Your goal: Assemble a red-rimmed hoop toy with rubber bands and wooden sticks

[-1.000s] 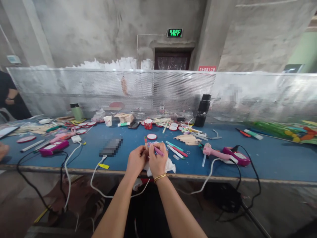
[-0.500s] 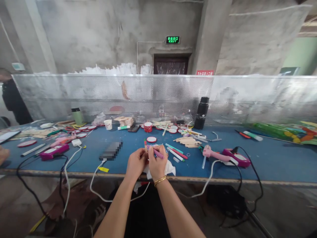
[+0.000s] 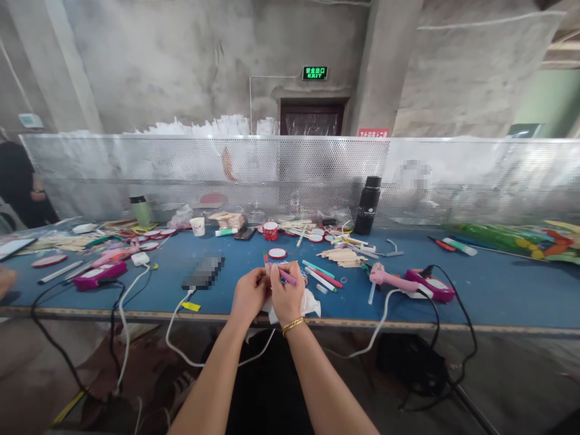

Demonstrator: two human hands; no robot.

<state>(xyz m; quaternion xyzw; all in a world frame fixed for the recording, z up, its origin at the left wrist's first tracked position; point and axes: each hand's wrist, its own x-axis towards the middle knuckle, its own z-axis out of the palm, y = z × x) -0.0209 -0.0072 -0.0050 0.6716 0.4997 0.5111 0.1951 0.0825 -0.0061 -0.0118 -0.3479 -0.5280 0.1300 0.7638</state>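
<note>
My left hand (image 3: 249, 295) and my right hand (image 3: 286, 296) meet over the near edge of the blue table (image 3: 498, 290). The right hand's fingers are closed round a pink marker (image 3: 289, 277), its tip pointing left towards the left hand. The left hand pinches a small craft piece (image 3: 270, 269) with a wooden stick; its shape is mostly hidden by my fingers. A white tissue (image 3: 310, 302) lies under both hands. A gold bracelet circles my right wrist.
Loose markers (image 3: 322, 277), wooden sticks (image 3: 344, 256), red-rimmed discs (image 3: 277, 252), a pink glue gun (image 3: 389, 279) on a magenta stand (image 3: 430, 285), a phone (image 3: 203, 272), a black bottle (image 3: 368, 205) and cables lie around. A perforated metal screen backs the table. Another person stands far left.
My hands stay together at the table edge with the marker and the small piece. The view tilted slightly down after the first frame. The person at far left shifted.
</note>
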